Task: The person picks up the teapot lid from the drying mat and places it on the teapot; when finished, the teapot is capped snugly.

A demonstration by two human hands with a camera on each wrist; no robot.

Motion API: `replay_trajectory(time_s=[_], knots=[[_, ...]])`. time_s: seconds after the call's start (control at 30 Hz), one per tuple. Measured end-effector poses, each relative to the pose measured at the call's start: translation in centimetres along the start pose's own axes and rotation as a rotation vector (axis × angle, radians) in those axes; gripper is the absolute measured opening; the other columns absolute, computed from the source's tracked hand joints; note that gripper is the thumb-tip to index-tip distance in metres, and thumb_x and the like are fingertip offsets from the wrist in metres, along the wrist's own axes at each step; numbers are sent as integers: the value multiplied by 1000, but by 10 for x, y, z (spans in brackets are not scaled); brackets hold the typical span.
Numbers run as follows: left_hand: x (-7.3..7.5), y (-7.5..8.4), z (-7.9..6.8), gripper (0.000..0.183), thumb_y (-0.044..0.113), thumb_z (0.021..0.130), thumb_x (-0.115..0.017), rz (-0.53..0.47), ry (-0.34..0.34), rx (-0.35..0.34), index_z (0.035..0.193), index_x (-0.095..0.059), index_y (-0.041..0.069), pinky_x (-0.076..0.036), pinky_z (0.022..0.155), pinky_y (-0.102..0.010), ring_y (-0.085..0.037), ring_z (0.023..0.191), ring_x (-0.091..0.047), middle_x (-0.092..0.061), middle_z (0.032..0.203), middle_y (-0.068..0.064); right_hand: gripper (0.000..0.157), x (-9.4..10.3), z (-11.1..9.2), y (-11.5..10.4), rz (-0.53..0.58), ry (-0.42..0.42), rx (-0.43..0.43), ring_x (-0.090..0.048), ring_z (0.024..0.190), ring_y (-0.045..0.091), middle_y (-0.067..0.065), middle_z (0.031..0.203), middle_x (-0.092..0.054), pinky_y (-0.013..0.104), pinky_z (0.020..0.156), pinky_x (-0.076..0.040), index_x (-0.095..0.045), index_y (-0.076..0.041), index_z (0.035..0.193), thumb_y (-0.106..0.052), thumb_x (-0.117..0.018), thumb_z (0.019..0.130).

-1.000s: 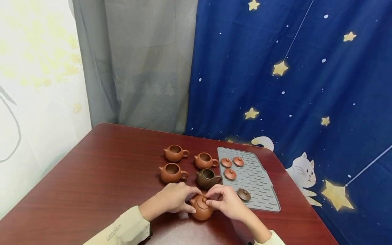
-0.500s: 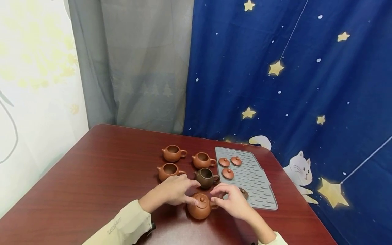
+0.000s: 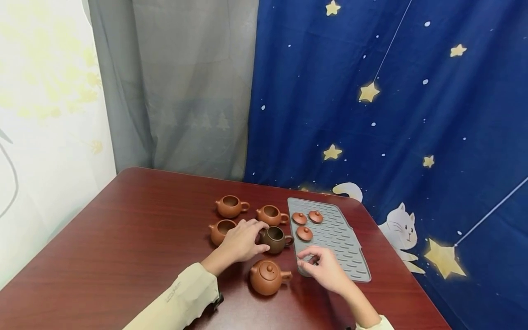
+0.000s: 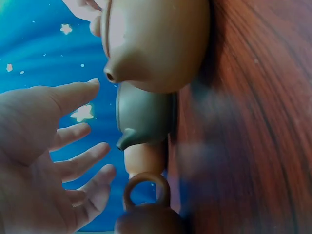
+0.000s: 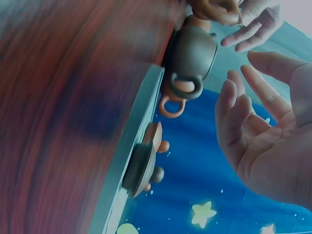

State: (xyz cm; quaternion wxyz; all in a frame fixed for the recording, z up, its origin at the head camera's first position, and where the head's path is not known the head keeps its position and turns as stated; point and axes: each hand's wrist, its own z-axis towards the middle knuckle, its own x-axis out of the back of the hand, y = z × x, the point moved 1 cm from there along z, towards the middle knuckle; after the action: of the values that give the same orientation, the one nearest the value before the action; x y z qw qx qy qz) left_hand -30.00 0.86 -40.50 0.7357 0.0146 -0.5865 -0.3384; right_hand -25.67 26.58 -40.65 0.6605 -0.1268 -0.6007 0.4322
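A lidded orange-brown clay teapot (image 3: 265, 277) stands near the table's front, with neither hand on it. Just behind it is a dark brown lidless teapot (image 3: 274, 239). My left hand (image 3: 244, 240) reaches to the dark teapot's left side, thumb and fingers spread; whether it touches cannot be told. In the left wrist view, that hand's fingers (image 4: 80, 161) are apart with nothing between them. My right hand (image 3: 324, 268) hovers over the mat's near left corner, thumb and fingers parted, largely hiding the dark lid. The right wrist view shows this dark lid (image 5: 141, 168) lying below the hand.
Three orange-brown lidless teapots stand behind: a far-left teapot (image 3: 231, 206), a far-right teapot (image 3: 270, 214) and a front-left teapot (image 3: 221, 231), partly covered by my left hand. Orange lids (image 3: 304, 233) lie on the grey ridged mat (image 3: 342, 247). A curtain (image 3: 309, 114) hangs behind the table.
Both hands have let go of the lidded teapot, whose lid sits in place. My left hand has moved forward to the dark teapot; my right hand has moved right, over the dark lid.
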Motion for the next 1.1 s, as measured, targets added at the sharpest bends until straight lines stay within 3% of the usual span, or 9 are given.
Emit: replay_trajectory(time_s=[0.27, 0.43, 0.8, 1.1], knots=[[-7, -2, 6, 52, 46, 82, -79, -20, 26, 51, 127, -63, 25, -51, 75, -49, -23, 107, -62, -64, 120, 2, 12, 11, 1, 9, -26, 45, -66, -48, 57, 9, 5, 69, -60, 22, 50, -40, -73, 1, 97, 0, -74, 85], [-9, -1, 10, 55, 49, 82, -78, -33, 11, 90, 130, -62, 26, -50, 71, -48, -24, 96, -65, -63, 119, 2, 15, 15, 2, 22, -60, 52, -59, -49, 58, 7, 4, 75, -64, 22, 52, -41, -73, 1, 97, 1, -76, 83], [-21, -8, 15, 61, 46, 84, -77, -48, -57, 141, 137, -56, 25, -51, 77, -53, -31, 106, -64, -61, 130, -3, 20, 33, 0, 38, -99, 57, -148, -54, 61, 8, 11, 96, -71, 23, 58, -45, -73, 1, 102, -2, -77, 83], [-27, -11, 22, 59, 37, 87, -77, -156, -53, 82, 136, -57, 13, -51, 88, -47, -28, 112, -62, -64, 123, -11, 20, 40, 1, 48, -145, 67, -144, -58, 61, 10, 12, 101, -72, 23, 58, -47, -74, 0, 99, -3, -80, 80]])
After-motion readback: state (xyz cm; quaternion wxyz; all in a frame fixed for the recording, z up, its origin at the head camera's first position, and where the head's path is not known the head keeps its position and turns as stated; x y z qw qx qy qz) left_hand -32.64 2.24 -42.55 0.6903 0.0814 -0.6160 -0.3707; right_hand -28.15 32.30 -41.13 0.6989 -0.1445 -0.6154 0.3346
